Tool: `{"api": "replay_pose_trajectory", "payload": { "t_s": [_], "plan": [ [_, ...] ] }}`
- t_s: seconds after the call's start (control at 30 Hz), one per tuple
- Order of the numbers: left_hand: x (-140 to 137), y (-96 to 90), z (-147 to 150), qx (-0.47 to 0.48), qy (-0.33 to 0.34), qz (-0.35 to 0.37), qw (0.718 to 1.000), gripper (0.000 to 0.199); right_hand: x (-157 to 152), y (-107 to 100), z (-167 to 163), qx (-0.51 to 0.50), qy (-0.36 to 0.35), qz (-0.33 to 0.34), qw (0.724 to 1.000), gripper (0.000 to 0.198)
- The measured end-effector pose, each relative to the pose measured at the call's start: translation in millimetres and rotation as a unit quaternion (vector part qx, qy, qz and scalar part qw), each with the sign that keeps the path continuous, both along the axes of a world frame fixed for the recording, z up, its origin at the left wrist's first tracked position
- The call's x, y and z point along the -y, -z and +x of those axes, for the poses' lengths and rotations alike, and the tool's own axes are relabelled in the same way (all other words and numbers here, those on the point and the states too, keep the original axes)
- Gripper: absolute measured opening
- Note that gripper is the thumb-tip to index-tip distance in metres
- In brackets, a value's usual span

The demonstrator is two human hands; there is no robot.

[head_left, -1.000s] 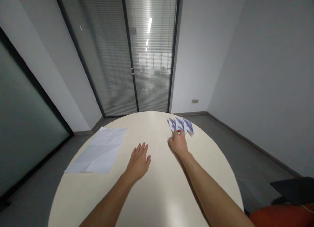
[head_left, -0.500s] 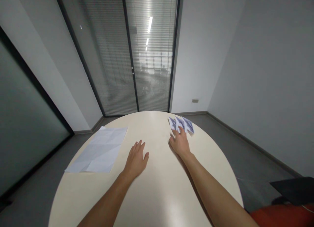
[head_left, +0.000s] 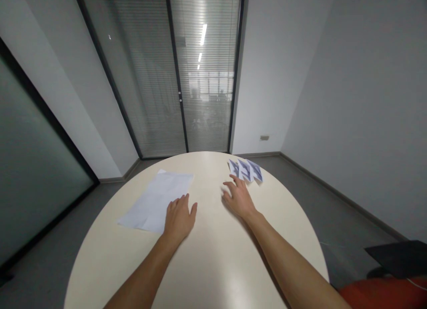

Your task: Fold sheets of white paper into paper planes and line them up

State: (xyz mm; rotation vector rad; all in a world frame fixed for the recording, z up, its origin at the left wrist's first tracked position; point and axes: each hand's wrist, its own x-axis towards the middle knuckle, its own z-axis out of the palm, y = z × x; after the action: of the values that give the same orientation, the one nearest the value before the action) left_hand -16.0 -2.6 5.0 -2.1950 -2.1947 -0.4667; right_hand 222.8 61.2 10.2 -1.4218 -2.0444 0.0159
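Note:
A white sheet of paper point(head_left: 154, 197) with faint creases lies on the left half of the round table. My left hand point(head_left: 179, 218) rests palm down across its right edge, fingers stretched out and thumb apart. On the far right of the table sits a row of folded papers point(head_left: 246, 170) with blue-grey print, overlapping one another. Just in front of them is my right hand point(head_left: 239, 198), fingers spread and slightly bent, with nothing in it. Whether its fingertips touch the nearest folded paper is hard to tell.
The cream round table point(head_left: 207, 264) fills the lower middle. Beyond it stands a glass partition with blinds point(head_left: 207, 122). A red seat point(head_left: 376, 295) and a dark flat object point(head_left: 396, 258) are at the lower right.
The white sheet has slid to the right, towards the middle. My left hand has shifted slightly left onto its edge. My right hand has drawn back and left from the folded papers.

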Motion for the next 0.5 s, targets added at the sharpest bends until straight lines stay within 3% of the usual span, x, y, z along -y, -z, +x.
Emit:
{"api": "replay_pose_trajectory", "payload": {
  "t_s": [0.13,0.3,0.37,0.5],
  "plan": [
    [7,-0.1,18,0.076,0.125,0.014,0.989,0.051,5,-4,-7,0.001,-0.113,0.004,0.994,0.034],
    [14,0.2,29,0.176,0.260,0.007,0.949,0.049,12,-1,-17,0.014,-0.195,-0.027,0.980,0.043],
    [14,-2.0,29,0.201,0.273,0.010,0.941,0.045,12,2,-17,0.031,-0.215,-0.054,0.975,0.042],
    [6,-3.3,16,0.176,0.195,0.050,0.964,0.036,12,1,-11,0.064,-0.224,-0.073,0.970,0.036]
  ]
}}
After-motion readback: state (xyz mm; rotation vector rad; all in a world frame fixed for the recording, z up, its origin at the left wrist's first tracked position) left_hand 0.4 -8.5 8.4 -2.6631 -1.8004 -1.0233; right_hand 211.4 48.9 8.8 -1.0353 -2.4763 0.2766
